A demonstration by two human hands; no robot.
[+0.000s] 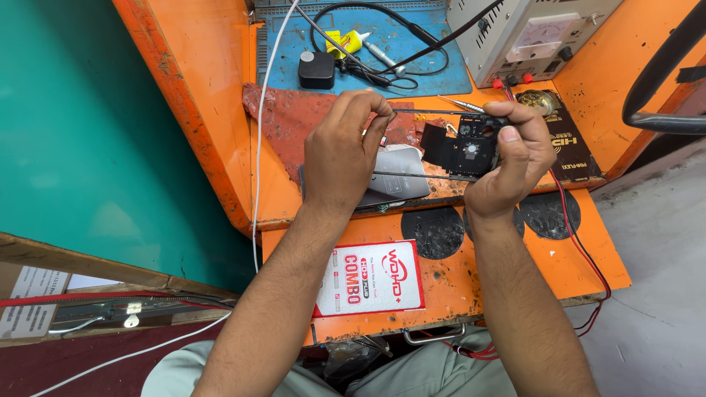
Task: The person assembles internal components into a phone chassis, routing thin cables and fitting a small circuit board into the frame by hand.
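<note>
Holding: small black circuit module pinched in right hand, thumb across its near edge, fingers curled over the top; held above the orange bench, not resting on it.
Flap: black flexible tab hanging off the module's left side, toward the other hand.
Left hand: left hand just left of the module, fingertips closed in a fine pinch near the end of a thin dark rod; whether the rod is truly gripped cannot be told.
Doing it well: likely best with the module kept steady in the right-hand pinch, fingers off the round part at its centre, and the left-hand pinch kept light and level.
Below the module: silvery-grey phone back, partly hidden by the left hand.
Left of the module: worn red cloth.
Behind the module: blue mat with a black square block, a yellow tube and black cable loops; beige power supply with dial further right.
Right of the module: red lead trailing over the bench edge.
Near side: red-and-white printed card and 2 dark round patches.
In the way: 1 white cable well left of the module; red lead and cable loops close enough to snag a sleeve or tool.
</note>
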